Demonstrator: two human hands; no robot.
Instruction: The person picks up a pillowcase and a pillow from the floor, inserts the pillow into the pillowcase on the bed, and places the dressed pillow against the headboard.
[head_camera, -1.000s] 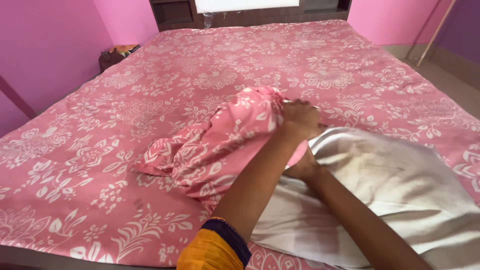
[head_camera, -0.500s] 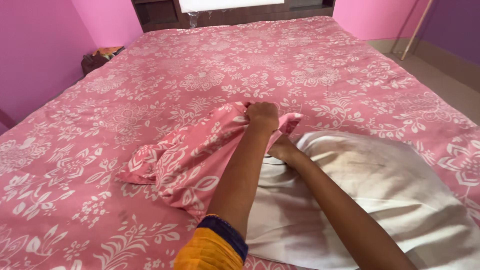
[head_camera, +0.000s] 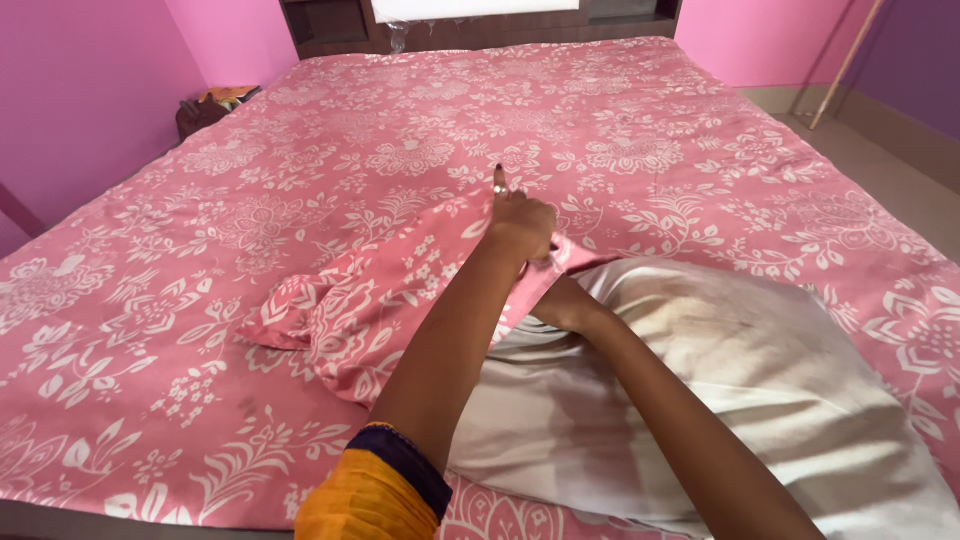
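A bare white pillow (head_camera: 740, 380) lies on the pink floral bed sheet (head_camera: 300, 180) at the near right. A pink floral pillowcase (head_camera: 370, 295) is bunched at the pillow's left end. My left hand (head_camera: 522, 225) grips the pillowcase's open edge, with the index finger pointing up. My right hand (head_camera: 560, 305) holds the pillow's left corner beneath the left hand, half hidden by the cloth. An orange sleeve with a dark cuff (head_camera: 370, 490) covers my left upper arm.
The bed fills most of the view, with a dark wooden headboard (head_camera: 340, 25) at the far end. A dark bag (head_camera: 205, 108) sits on the floor by the pink wall at left. A stick (head_camera: 845, 65) leans in the far right corner.
My left hand has pulled the pillowcase's edge left and then lifted slightly, its index finger now extended. The right hand stays at the pillow's corner, more covered by the cloth.
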